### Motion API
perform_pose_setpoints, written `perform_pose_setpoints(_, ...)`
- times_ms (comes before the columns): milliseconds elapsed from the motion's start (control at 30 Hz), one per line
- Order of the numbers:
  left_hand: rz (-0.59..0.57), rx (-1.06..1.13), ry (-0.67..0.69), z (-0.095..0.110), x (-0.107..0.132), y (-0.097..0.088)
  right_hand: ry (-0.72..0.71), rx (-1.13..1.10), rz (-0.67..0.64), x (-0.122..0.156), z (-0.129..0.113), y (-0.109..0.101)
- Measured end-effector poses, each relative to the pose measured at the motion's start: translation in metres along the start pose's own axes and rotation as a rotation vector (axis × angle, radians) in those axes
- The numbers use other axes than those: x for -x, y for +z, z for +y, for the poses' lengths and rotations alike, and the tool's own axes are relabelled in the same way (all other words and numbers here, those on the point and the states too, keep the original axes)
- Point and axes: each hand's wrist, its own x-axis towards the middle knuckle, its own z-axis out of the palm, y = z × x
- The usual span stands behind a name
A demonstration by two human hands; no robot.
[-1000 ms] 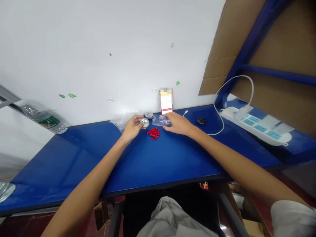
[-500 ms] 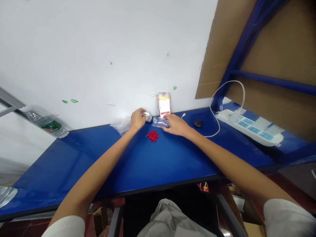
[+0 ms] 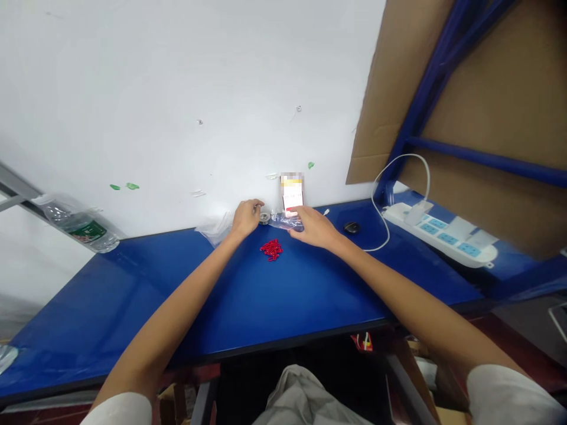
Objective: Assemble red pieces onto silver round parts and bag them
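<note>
My left hand (image 3: 247,218) is beside a small silver round roll (image 3: 264,218), its fingers curved and a little apart, holding nothing that I can see. Over a clear plastic bag (image 3: 280,221) rests my right hand (image 3: 312,226), thumb and index finger spread. That index finger reaches the lower part of a phone (image 3: 292,193), which leans upright against the wall with its screen lit. In front of both hands lies a small heap of red clip-like pieces (image 3: 271,249). Another clear plastic bag (image 3: 217,229) is partly hidden behind my left wrist.
On the blue table (image 3: 283,301), a black mouse-like object (image 3: 351,227) sits right of my hands. A white cable (image 3: 386,233) runs to a power strip (image 3: 438,233). A plastic bottle (image 3: 86,227) leans at the left. A white wall (image 3: 248,77) rises behind.
My left fingers have come off the silver roll, which now shows more fully on the table. The right hand stays by the phone and bag. The view has shifted slightly.
</note>
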Motion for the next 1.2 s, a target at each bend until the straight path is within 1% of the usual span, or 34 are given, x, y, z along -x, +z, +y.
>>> perform_pose_setpoints(33, 0.002, 0.063, -0.015, 0.003, 0.006, -0.007, -0.002, -0.008, 0.006, 0.0, -0.001, 0.001)
perform_pose_setpoints(67, -0.021, 0.154, -0.025, 0.007, 0.013, -0.014, -0.005, -0.019, 0.013, 0.001, -0.002, 0.003)
perform_pose_setpoints(133, -0.171, 0.315, -0.084, 0.015, 0.033, -0.024, -0.013, -0.052, 0.025, 0.002, -0.008, 0.006)
perform_pose_setpoints(167, -0.214, 0.372, -0.122, 0.019, 0.043, -0.027, -0.021, -0.073, 0.028, 0.002, -0.012, 0.008)
perform_pose_setpoints(267, -0.266, 0.485, -0.199, 0.025, 0.064, -0.032, -0.072, -0.157, 0.03, 0.006, -0.027, 0.013)
perform_pose_setpoints(333, -0.231, 0.506, -0.2, 0.018, 0.067, -0.04, -0.096, -0.223, 0.041, 0.008, -0.037, 0.015)
perform_pose_setpoints(367, -0.178, 0.473, -0.201, 0.01, 0.064, -0.048, -0.096, -0.254, 0.047, 0.009, -0.04, 0.016)
perform_pose_setpoints(433, 0.006, 0.356, -0.22, -0.012, 0.056, -0.068, -0.071, -0.301, 0.045, 0.011, -0.042, 0.017)
perform_pose_setpoints(500, 0.132, 0.242, -0.311, -0.038, 0.049, -0.091, -0.047, -0.303, 0.022, 0.011, -0.039, 0.02)
perform_pose_setpoints(567, 0.245, 0.012, -0.391, -0.06, 0.048, -0.11, -0.039, -0.265, -0.011, 0.01, -0.031, 0.025)
perform_pose_setpoints(633, 0.269, -0.248, -0.447, -0.071, 0.052, -0.121, -0.044, -0.225, -0.045, 0.009, -0.023, 0.03)
perform_pose_setpoints(700, 0.289, -0.458, -0.419, -0.069, 0.059, -0.124, -0.065, -0.206, -0.07, 0.008, -0.018, 0.034)
perform_pose_setpoints(767, 0.352, -0.581, -0.303, -0.055, 0.064, -0.121, -0.101, -0.199, -0.086, 0.006, -0.016, 0.036)
perform_pose_setpoints(800, 0.382, -0.605, -0.23, -0.046, 0.065, -0.117, -0.12, -0.197, -0.095, 0.006, -0.016, 0.035)
perform_pose_setpoints(833, 0.391, -0.602, -0.156, -0.037, 0.066, -0.112, -0.136, -0.195, -0.105, 0.005, -0.016, 0.034)
perform_pose_setpoints(867, 0.374, -0.579, -0.085, -0.028, 0.066, -0.106, -0.147, -0.192, -0.118, 0.005, -0.017, 0.032)
perform_pose_setpoints(933, 0.258, -0.498, 0.048, -0.014, 0.064, -0.086, -0.158, -0.18, -0.142, 0.004, -0.019, 0.03)
perform_pose_setpoints(1033, -0.027, -0.374, 0.217, -0.006, 0.061, -0.047, -0.171, -0.148, -0.179, 0.002, -0.018, 0.031)
perform_pose_setpoints(1100, -0.133, -0.344, 0.267, -0.009, 0.059, -0.021, -0.198, -0.13, -0.194, 0.0, -0.015, 0.035)
perform_pose_setpoints(1133, -0.168, -0.329, 0.269, -0.012, 0.059, -0.01, -0.214, -0.127, -0.196, -0.001, -0.014, 0.037)
perform_pose_setpoints(1200, -0.22, -0.297, 0.278, -0.017, 0.058, 0.003, -0.232, -0.133, -0.189, -0.002, -0.011, 0.041)
